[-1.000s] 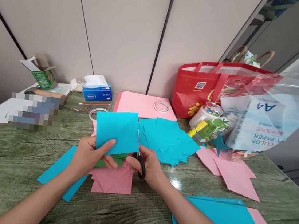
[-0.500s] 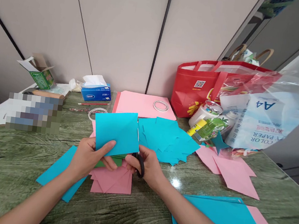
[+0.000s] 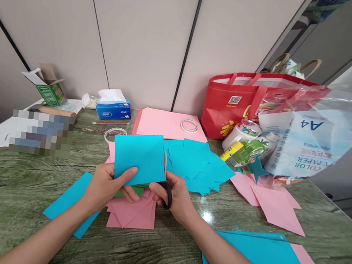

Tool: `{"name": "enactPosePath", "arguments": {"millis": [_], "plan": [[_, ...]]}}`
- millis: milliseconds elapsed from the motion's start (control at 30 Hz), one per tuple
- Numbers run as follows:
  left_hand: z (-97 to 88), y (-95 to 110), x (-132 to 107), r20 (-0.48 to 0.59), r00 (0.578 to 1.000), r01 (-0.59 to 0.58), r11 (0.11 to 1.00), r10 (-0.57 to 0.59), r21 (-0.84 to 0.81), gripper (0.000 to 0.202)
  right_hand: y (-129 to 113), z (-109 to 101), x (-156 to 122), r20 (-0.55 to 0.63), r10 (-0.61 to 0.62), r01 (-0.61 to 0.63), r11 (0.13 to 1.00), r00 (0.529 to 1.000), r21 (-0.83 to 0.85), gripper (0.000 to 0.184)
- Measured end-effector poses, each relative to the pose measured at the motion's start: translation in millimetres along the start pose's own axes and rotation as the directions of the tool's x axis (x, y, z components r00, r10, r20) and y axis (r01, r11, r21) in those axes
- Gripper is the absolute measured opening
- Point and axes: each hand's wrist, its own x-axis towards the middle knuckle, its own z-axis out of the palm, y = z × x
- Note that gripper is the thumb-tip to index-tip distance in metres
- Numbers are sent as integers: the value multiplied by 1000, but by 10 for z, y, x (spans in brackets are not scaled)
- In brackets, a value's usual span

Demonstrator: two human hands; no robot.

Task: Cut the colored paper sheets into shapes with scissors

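Note:
My left hand (image 3: 109, 184) pinches a blue sheet of paper (image 3: 140, 157) by its lower left part, thumb on top. My right hand (image 3: 172, 194) grips a pair of scissors (image 3: 166, 188) by the black handles. The blades point away from me, along the right edge of the sheet. Beneath the held sheet lie green paper (image 3: 135, 193) and a stack of pink paper pieces (image 3: 132, 215). Behind the scissors spreads a pile of blue paper pieces (image 3: 196, 165). Another blue piece (image 3: 68, 198) lies partly under my left forearm.
A tissue box (image 3: 113, 110), tape rolls (image 3: 190, 125) and pink sheets (image 3: 160, 123) sit toward the wall. At the right are a red bag (image 3: 222, 112), a glue stick (image 3: 232, 151), a plastic paper pack (image 3: 311, 141), pink pieces (image 3: 279, 206) and large blue sheets (image 3: 263, 260).
The sheet and both hands have shifted slightly to the right. The scissor blades now show beside the sheet's right edge, a little apart from its upper part.

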Motion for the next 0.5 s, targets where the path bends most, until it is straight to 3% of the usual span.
{"name": "enactPosePath", "arguments": {"millis": [100,200,367,433,467,500], "plan": [[2,11,13,-9,1000,2,1000,-3,-4,32,-17,-6,14,-108,-53,55,998,993,21,35],[16,30,14,-7,1000,0,1000,0,20,31,-36,-29,29,-247,-152,163,986,957,22,33],[36,21,11,-14,999,-29,976,33,217,31,-31,-94,72,-318,-195,194,980,928,-33,31],[-2,-23,43,-102,984,-104,941,144,322,29,-21,-158,110,-392,-227,222,973,892,-58,30],[-34,-54,70,-205,945,-160,908,254,388,31,-20,-205,133,-447,-251,239,967,859,-85,29],[-71,-90,102,-213,914,-209,851,345,483,36,-21,-262,158,-509,-288,260,957,812,-126,28]]}}
